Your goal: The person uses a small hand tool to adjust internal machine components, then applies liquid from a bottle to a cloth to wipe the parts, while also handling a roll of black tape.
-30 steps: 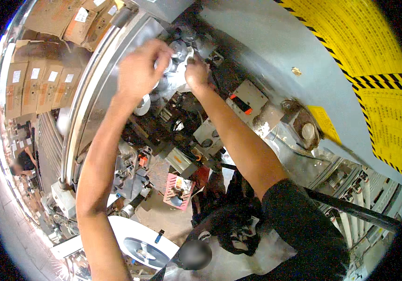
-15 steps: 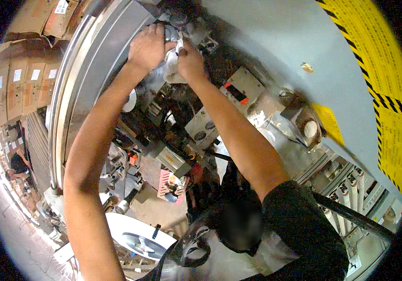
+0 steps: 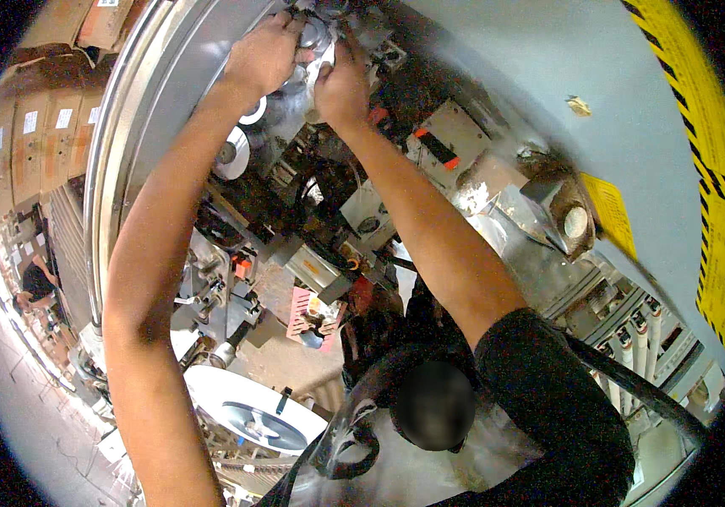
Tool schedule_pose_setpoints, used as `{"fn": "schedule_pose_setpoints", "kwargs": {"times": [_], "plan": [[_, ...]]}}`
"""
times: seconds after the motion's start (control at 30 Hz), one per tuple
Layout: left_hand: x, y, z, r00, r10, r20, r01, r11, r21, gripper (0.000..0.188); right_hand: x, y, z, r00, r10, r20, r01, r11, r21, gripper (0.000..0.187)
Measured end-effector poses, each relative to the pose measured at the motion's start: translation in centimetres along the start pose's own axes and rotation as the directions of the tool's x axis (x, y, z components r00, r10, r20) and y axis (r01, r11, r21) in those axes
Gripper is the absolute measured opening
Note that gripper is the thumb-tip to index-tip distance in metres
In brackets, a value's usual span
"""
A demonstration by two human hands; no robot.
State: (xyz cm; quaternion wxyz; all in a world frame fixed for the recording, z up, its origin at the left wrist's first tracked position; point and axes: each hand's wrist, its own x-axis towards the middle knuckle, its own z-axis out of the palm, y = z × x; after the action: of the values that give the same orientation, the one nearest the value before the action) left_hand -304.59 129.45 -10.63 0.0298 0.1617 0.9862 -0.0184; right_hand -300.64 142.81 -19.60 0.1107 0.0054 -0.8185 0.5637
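Observation:
Both my arms reach up to a dusty machine at the top of the view. My right hand [image 3: 344, 89] is closed, with thumb and fingers pinching a crumpled white cloth [image 3: 320, 66]. Just left of the cloth is a rounded grey metal part [image 3: 315, 34], partly covered by my hands. My left hand [image 3: 263, 57] rests beside that part with its fingers curled; what they hold, if anything, is hidden. Below my left hand, white discs [image 3: 231, 154] sit on the machine.
A grey panel with yellow-and-black striped sheets [image 3: 700, 127] stands at right. Cardboard boxes [image 3: 37, 152] are stacked at far left, with another person [image 3: 37, 279] below them. A large white reel [image 3: 253, 414] and a pink slotted piece [image 3: 313, 319] lie lower down.
My hands have shifted slightly upward in the view, and the surroundings have moved with the head. The cloth shows less below my right hand; more of the white discs shows.

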Motion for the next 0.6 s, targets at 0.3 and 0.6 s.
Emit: {"fn": "schedule_pose_setpoints", "kwargs": {"times": [0.3, 0.6], "plan": [[1.6, 1.8, 0.2, 0.946, -0.278, 0.167, 0.240, 0.946, 0.220, 0.086, 0.4, 1.3, 0.4, 0.998, 0.063, 0.022, -0.064, 0.997, 0.052, 0.035], [-0.1, -1.2, -0.2, 0.985, 0.167, -0.050, -0.164, 0.985, 0.045, 0.054, 0.2, 1.4, -0.4, 0.982, 0.057, 0.178, -0.058, 0.998, 0.002, 0.062]]}}
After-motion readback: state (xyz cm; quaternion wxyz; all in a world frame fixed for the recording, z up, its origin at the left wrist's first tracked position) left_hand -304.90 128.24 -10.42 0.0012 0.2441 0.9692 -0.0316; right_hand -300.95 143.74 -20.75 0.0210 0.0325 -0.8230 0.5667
